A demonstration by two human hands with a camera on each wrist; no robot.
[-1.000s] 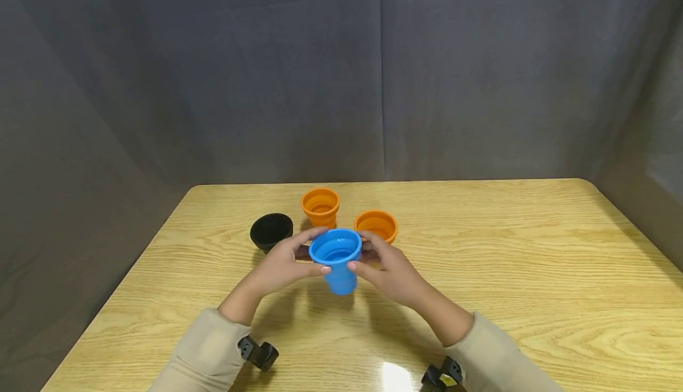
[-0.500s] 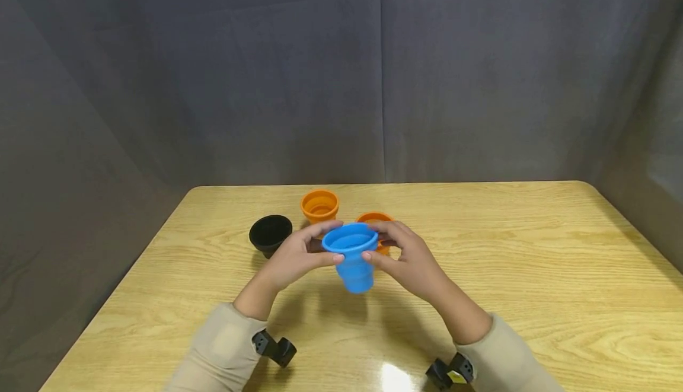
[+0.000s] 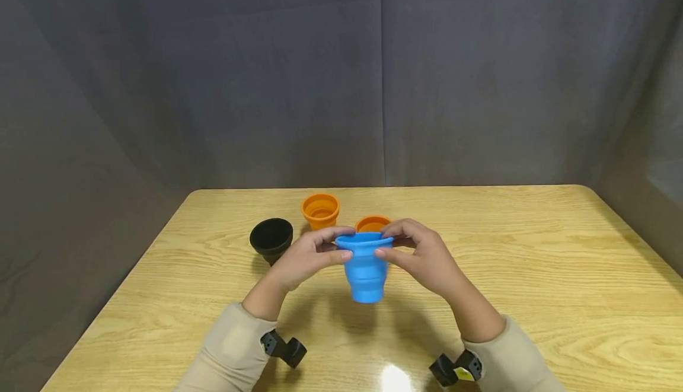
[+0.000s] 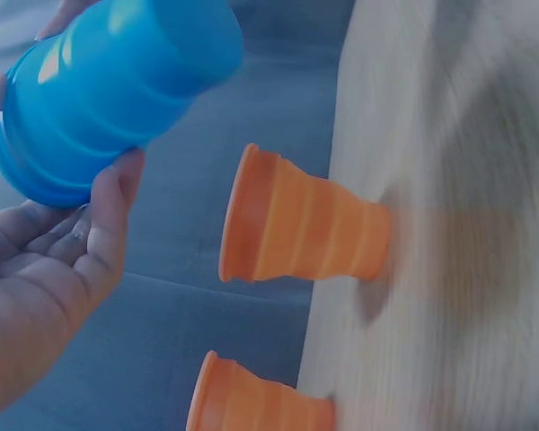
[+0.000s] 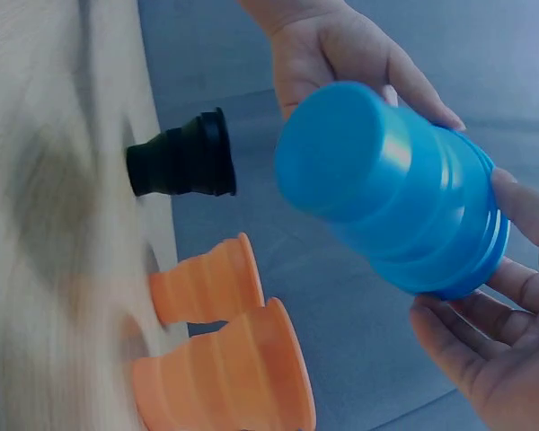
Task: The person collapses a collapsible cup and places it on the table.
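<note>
Both hands hold a blue collapsible cup (image 3: 366, 270) over the middle of the table, its mouth up and tipped a little away from me. My left hand (image 3: 306, 260) pinches the rim on the left, thumb on the near side and fingers behind. On the opposite side my right hand (image 3: 427, 257) grips the rim the same way. In the left wrist view, the ridged wall and base of the blue cup (image 4: 117, 94) show clear of the wooden surface. Just beyond the hands stands an orange cup (image 3: 372, 223), partly covered by the blue one in the head view.
Another orange cup (image 3: 320, 209) stands upright farther back, and a black cup (image 3: 271, 239) stands to the left. All rest on a light wooden table (image 3: 523, 273). Dark grey curtain (image 3: 288, 77) hangs behind the table's far edge and along both sides.
Both hands have carried the blue cup a little to the right. Its mouth has tipped away from me, so less of the inside shows. The other cups have stayed in place.
</note>
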